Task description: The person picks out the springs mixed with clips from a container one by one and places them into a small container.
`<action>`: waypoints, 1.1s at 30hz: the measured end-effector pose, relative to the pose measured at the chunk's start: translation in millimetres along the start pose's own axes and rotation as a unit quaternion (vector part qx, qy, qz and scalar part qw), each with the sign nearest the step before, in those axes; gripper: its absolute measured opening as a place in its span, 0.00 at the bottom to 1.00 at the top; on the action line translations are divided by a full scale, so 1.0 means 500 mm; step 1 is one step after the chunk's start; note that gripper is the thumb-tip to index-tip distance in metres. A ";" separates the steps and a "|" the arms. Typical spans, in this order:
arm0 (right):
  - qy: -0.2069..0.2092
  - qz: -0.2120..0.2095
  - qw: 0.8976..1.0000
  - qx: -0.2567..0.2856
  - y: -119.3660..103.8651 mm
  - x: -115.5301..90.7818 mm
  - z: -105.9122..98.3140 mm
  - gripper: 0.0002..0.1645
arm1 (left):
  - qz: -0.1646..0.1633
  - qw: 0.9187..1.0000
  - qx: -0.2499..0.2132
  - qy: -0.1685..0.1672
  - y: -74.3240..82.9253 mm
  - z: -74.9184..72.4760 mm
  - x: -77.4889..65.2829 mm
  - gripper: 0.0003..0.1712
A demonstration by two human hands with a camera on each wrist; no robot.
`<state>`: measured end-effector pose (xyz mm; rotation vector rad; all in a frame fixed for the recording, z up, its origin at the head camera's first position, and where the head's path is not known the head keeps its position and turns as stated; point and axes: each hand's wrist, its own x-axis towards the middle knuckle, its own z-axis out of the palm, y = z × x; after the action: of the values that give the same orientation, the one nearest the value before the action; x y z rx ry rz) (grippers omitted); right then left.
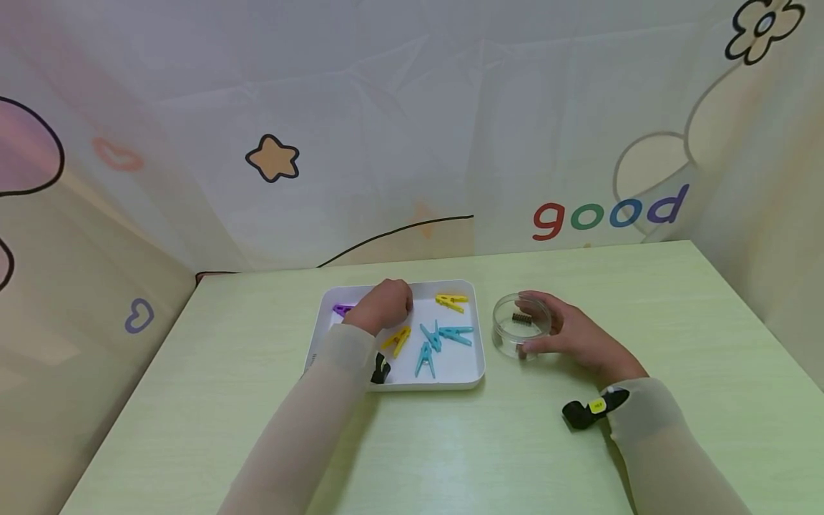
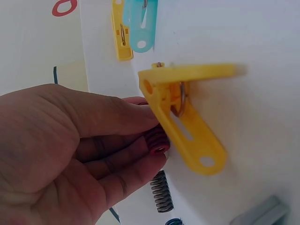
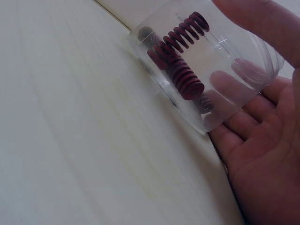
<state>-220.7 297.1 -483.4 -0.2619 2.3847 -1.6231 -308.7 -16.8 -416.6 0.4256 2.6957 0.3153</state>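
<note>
My left hand [image 1: 381, 306] is down inside the white tray [image 1: 460, 380]. In the left wrist view its thumb and fingers pinch a dark red coil spring [image 2: 158, 140], partly hidden behind a yellow clothespin [image 2: 199, 143]. Just below the fingertips lies a grey metal coil spring [image 2: 162, 192]. To the right of the tray, my right hand [image 1: 569, 332] grips a clear round container [image 1: 501, 336] by its side, thumb and fingers curled round the wall. Through that wall the right wrist view shows red springs [image 3: 186, 82] and a smaller grey spring [image 3: 204, 103].
Spread over the tray are more clothespins: several blue ones [image 1: 425, 359], yellow ones [image 1: 452, 302] and a purple one [image 1: 342, 310]. The pale green table [image 1: 450, 450] meets a printed cloth backdrop [image 1: 386, 157] at its far edge. A black wrist camera [image 1: 582, 413] sits at the right cuff.
</note>
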 end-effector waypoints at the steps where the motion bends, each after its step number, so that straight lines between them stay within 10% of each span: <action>1: 0.000 0.001 1.000 0.000 0.000 0.000 0.000 0.53 | 0.000 1.000 -0.001 0.000 -0.001 0.000 0.000 0.13; 33: 0.000 0.005 1.000 -0.016 0.004 0.003 0.001 0.51 | 0.053 0.998 -0.021 0.023 0.031 -0.030 -0.018 0.15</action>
<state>-221.8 296.9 -485.5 -0.2560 2.4097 -1.5835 -303.2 -7.5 -396.0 0.5568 2.7111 0.4145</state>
